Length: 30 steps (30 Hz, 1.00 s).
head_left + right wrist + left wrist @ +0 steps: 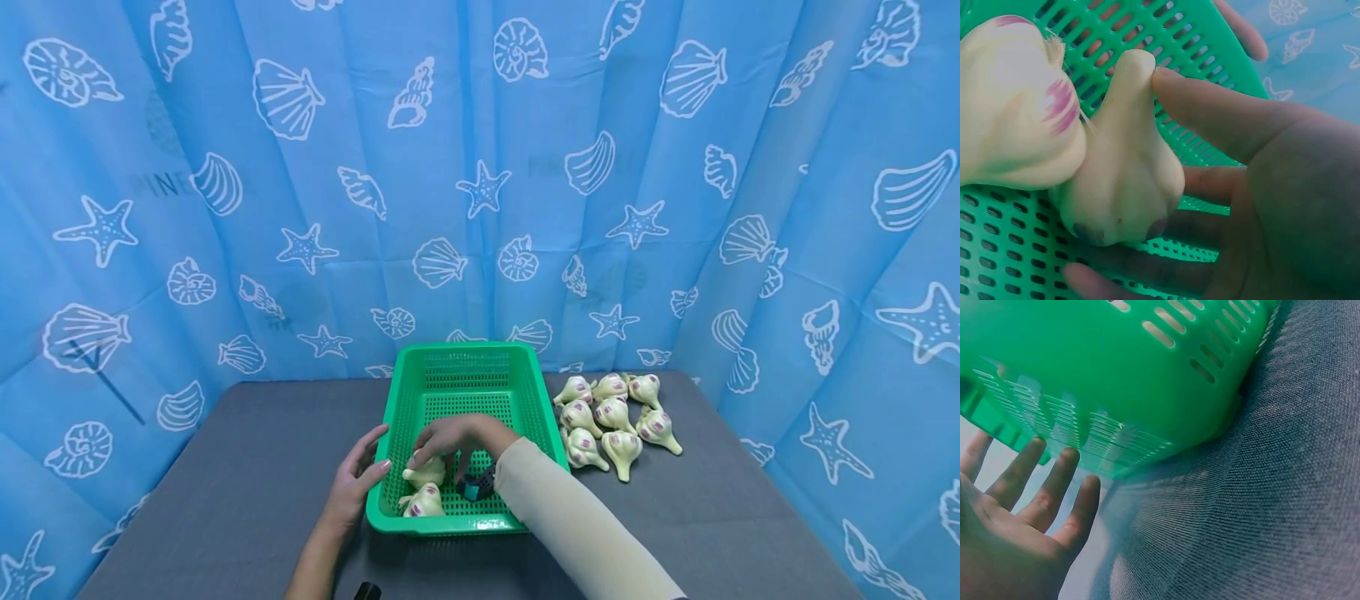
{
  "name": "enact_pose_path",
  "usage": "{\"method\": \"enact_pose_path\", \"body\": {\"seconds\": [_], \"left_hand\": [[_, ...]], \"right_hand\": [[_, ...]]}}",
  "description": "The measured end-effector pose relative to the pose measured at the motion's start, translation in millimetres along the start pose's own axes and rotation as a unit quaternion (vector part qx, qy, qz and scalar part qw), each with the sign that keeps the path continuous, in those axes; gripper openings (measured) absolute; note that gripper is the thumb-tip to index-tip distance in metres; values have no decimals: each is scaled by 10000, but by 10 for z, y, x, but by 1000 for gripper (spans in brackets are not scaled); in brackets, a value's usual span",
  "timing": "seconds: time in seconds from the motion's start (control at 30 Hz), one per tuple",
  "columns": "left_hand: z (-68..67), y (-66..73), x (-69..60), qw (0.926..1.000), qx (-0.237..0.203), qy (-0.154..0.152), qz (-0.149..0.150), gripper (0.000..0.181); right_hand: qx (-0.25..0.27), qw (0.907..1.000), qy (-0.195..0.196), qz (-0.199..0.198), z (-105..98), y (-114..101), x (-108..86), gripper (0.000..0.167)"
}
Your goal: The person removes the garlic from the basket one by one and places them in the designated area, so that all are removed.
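Near the left wall of the green plastic basket [465, 524], my right hand [457, 437] reaches in and holds a garlic bulb [1122, 162]. In the right wrist view the thumb touches its neck while the fingers bend around behind the bulb. Beside it, touching, lies a second garlic bulb [1016, 112] with purple streaks, in the basket's front left corner. My left hand [352, 483] rests at the basket's left side, thumb at the rim. The left wrist view shows its fingers [1044, 494] straight and spread by the slotted outer wall.
Several garlic bulbs [613, 412] lie grouped in rows on the grey tabletop [292, 450], right of the basket. A blue shell-patterned curtain [480, 167] hangs behind and along both sides. A small black object [367, 591] shows at the bottom edge.
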<state>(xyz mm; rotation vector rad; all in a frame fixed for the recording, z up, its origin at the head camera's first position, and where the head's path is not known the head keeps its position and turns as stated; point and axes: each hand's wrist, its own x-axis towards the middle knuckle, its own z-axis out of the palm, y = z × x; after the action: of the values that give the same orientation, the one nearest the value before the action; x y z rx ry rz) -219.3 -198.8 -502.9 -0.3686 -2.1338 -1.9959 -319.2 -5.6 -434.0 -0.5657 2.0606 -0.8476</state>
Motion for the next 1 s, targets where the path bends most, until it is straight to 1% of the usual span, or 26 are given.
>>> {"method": "enact_pose_path", "body": {"seconds": [0.33, 0.53, 0.67, 0.83, 1.0], "left_hand": [[-3, 7, 2, 10000, 46, 36, -7, 53], [-6, 0, 4, 10000, 25, 32, 15, 53], [-9, -1, -1, 10000, -8, 39, -11, 53], [-6, -3, 0, 9999, 83, 43, 51, 52], [6, 0, -3, 9999, 143, 21, 94, 53]], "right_hand": [[-242, 9995, 177, -59, 65, -29, 3, 53], [-293, 9993, 215, -65, 81, -26, 8, 49], [-142, 9997, 168, -68, 88, -43, 4, 49], [76, 9998, 69, -197, 88, -50, -4, 47], [-41, 9996, 108, -251, 77, -50, -45, 47]]}}
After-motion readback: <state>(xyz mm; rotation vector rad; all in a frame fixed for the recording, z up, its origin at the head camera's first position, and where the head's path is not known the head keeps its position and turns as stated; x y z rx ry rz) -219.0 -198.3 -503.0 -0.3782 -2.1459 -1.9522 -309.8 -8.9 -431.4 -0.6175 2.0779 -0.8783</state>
